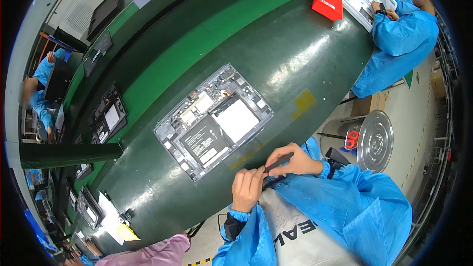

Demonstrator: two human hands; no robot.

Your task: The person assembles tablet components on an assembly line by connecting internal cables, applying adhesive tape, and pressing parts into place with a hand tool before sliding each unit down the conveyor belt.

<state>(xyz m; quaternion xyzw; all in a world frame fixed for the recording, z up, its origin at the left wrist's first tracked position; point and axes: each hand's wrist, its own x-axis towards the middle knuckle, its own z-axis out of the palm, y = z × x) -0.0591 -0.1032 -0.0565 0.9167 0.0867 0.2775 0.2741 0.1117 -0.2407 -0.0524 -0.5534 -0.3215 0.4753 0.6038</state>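
Note:
Close to my body, past the near edge of the table, my left hand (248,187) and my right hand (298,161) meet. A thin dark strip (280,161) is pinched in my right fingers. My left fingertips close on its lower end; its exact kind cannot be made out. Beyond my hands, an opened tablet-like device (236,121) lies flat on the green table, its inside facing up and set at a slant. In it are a black battery (204,143), a white panel (237,120) and a circuit board (204,101). Neither hand touches the device.
A red bin (327,4) and white trays (345,0) stand at the far right, beside a co-worker in blue (404,39). More opened devices (109,113) line the raised green strip at left. A round metal stool (375,140) is right of me. A pink sleeve (152,252) shows lower left.

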